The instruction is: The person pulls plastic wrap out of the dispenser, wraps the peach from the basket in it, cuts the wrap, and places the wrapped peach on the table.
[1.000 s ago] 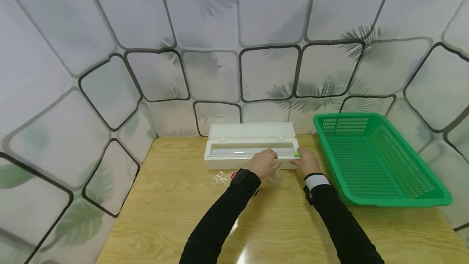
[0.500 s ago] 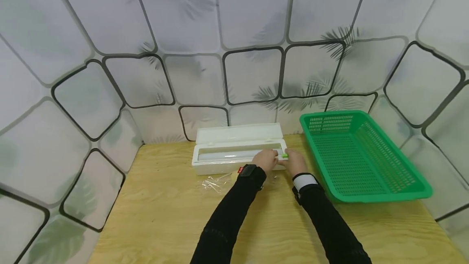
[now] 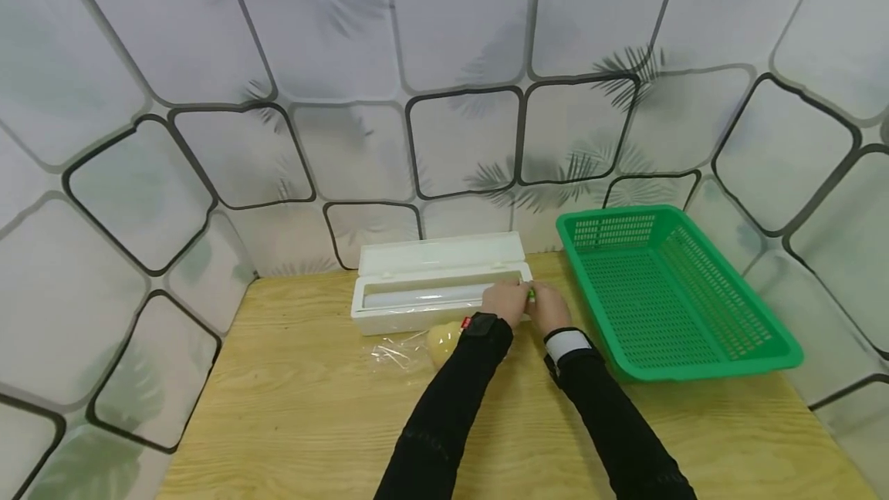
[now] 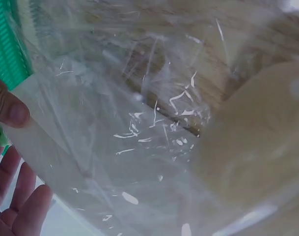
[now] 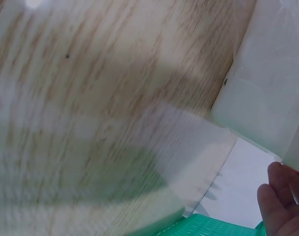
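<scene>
The white box of cling film sits at the back of the wooden table, right up against the patterned wall, lid flipped up and the roll showing inside. A small green slider sits at its right end, and both hands meet right there. The left hand is over the front edge of the box near that end, fingers curled down. In its wrist view the thumb presses on the edge of the clear film and the other fingers sit underneath, so it looks like a pinch on the sheet. The right hand is just beside it, touching or almost touching the slider — can't tell whether it actually grips it, since the wrist view only catches a couple of fingertips next to the box corner.

In front of the box there's a loose crinkled bit of film on the table, with a pale yellow lump next to it, partly hidden by the left sleeve. Off to the right is a green basket — near the box but not touching.
</scene>
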The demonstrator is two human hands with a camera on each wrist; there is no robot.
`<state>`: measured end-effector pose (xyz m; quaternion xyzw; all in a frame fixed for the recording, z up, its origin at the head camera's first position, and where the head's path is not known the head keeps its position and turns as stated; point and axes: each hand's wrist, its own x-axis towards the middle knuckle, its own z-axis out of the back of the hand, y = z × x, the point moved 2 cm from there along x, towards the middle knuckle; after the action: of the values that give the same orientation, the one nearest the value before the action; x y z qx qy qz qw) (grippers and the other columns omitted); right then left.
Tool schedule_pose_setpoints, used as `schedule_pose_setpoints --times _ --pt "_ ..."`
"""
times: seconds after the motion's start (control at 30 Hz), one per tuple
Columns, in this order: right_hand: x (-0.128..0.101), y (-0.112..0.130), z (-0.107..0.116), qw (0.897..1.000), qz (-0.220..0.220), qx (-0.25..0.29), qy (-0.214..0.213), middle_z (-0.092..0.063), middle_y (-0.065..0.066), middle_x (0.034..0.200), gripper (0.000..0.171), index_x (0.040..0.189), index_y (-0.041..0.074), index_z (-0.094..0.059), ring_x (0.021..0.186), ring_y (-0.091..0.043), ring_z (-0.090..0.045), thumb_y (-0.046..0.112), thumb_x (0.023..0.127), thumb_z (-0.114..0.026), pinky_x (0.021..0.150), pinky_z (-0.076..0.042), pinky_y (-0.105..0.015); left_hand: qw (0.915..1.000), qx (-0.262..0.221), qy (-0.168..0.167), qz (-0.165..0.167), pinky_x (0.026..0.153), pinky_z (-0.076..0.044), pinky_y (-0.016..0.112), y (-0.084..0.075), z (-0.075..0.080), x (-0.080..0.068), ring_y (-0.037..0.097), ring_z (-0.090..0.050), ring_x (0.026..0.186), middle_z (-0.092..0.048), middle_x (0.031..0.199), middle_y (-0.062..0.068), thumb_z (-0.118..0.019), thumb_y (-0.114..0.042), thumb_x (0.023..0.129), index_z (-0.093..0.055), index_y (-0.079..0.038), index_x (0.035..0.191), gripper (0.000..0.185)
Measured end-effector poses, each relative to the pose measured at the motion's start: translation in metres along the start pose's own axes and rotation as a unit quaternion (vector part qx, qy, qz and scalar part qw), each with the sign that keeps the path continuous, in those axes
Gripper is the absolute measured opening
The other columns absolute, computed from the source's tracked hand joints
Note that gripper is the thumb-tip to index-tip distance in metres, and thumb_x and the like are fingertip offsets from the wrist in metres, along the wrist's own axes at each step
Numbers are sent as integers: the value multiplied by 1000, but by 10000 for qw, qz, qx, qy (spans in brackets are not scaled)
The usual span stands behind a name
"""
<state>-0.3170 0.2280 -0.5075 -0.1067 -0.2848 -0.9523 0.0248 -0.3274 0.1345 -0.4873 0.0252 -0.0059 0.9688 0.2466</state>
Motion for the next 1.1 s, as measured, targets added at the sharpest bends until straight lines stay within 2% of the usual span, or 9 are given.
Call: schedule_pose_setpoints --times 0.1,0.3,0.43,0.63,0.87,1.1 --pt "1 0 -1 10000 -23 36 21 -58 -24 103 34 105 -8 -59 96 -37 -53 4 75 -68 83 -42 -44 10000 21 23 21 69 -48 29 0 -1 2 17 -55 91 -55 114 -1 -55 -22 88 -51 -30 124 37" --pt "1 -1 -3 9997 -129 168 142 -58 -22 107 37 111 -4 -58 99 -36 -52 4 76 -67 84 -41 -44 9997 -133 65 172 64 -48 30 -1 -1 6 17 -55 85 -58 105 -1 -59 -24 85 -54 -31 120 36" --pt "1 -1 -4 9995 -196 198 166 -57 -23 108 39 114 -4 -56 100 -36 -52 4 77 -66 85 -41 -44 9997 -169 82 171 62 -47 29 -1 -1 7 16 -56 83 -59 101 -1 -61 -24 83 -55 -31 119 37" --pt "1 -2 -3 9994 -213 156 228 -56 -23 109 41 114 -5 -55 100 -36 -51 7 77 -67 85 -41 -44 9995 -117 239 198 63 -47 29 -1 1 8 16 -56 81 -58 105 -1 -61 -23 84 -53 -27 120 38" --pt "3 -7 -5 9998 56 185 -53 -59 -22 101 39 109 -3 -60 94 -36 -54 12 74 -71 79 -43 -44 9997 -4 213 82 63 -48 29 0 5 6 17 -57 77 -60 92 0 -60 -22 84 -56 -22 117 33" --pt "1 -2 -4 9998 59 183 9 -58 -23 103 40 108 -6 -59 96 -36 -53 8 73 -71 81 -42 -45 9996 -151 217 -43 62 -47 28 3 3 7 15 -57 76 -59 90 0 -60 -22 84 -58 -19 109 25"
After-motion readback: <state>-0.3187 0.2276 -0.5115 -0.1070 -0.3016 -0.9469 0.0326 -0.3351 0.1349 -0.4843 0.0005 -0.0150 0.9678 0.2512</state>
